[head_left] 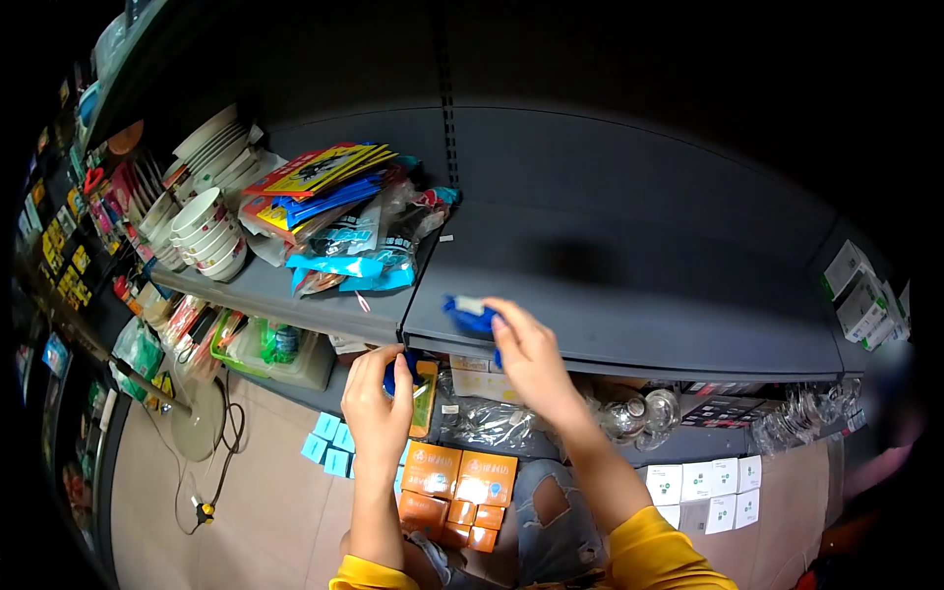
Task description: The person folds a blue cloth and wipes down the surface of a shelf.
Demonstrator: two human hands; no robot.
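My right hand [531,356] reaches up to the front edge of a dark grey shelf [629,305] and grips a small blue packet [470,315] lying on it. My left hand [377,403] is lower, just below the shelf edge, closed around a small blue item on an orange-yellow card [425,393]. Both arms wear yellow sleeves.
A pile of blue, yellow and red packets [339,221] lies on the shelf to the left, beside stacked white bowls and plates [206,231]. White boxes [860,295] stand at the far right. Orange boxes [457,477], white boxes [703,487] and glassware [639,413] sit below.
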